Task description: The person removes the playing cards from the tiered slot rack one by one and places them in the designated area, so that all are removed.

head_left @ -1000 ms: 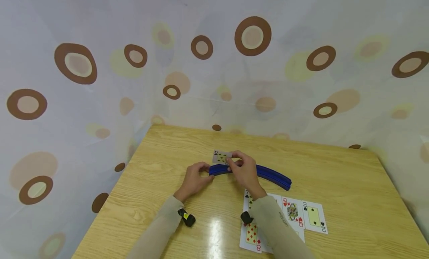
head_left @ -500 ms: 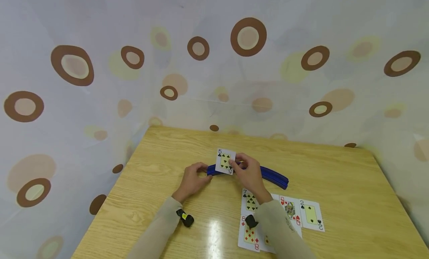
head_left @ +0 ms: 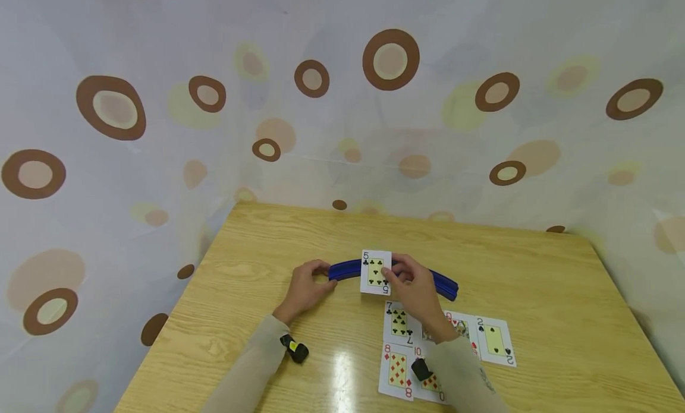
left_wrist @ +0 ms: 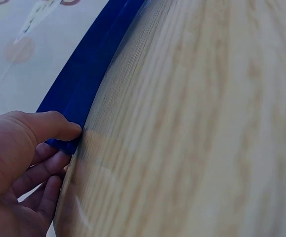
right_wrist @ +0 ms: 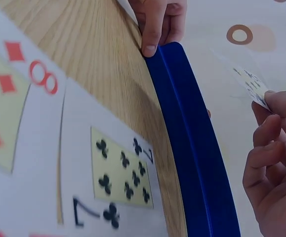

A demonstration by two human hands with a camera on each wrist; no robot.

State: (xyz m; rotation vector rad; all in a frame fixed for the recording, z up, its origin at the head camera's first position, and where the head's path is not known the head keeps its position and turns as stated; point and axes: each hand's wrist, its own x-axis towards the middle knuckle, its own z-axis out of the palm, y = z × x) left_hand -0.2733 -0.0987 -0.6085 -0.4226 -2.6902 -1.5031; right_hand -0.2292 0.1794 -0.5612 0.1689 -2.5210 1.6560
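Observation:
A curved blue card holder (head_left: 345,270) lies on the wooden table. At its left end, my left hand (head_left: 308,287) grips it between thumb and fingers; the left wrist view shows the thumb on the near side of the blue holder (left_wrist: 88,69). My right hand (head_left: 419,289) pinches a five of clubs (head_left: 376,273) by its right edge. That card is face up, raised over the middle of the holder and hiding part of it. In the right wrist view the five of clubs (right_wrist: 251,84) appears apart from the holder (right_wrist: 192,128).
In front of the holder several cards lie face up: a seven of clubs (head_left: 398,322), an eight of diamonds (head_left: 396,370), a ten of diamonds (head_left: 430,386) and a two of spades (head_left: 495,340). My right forearm covers some. A patterned sheet (head_left: 342,104) hangs behind the table.
My right hand has moved right and toward me with the five of clubs, which has turned from tilted to more upright and face-on. The left hand has stayed at the holder's end.

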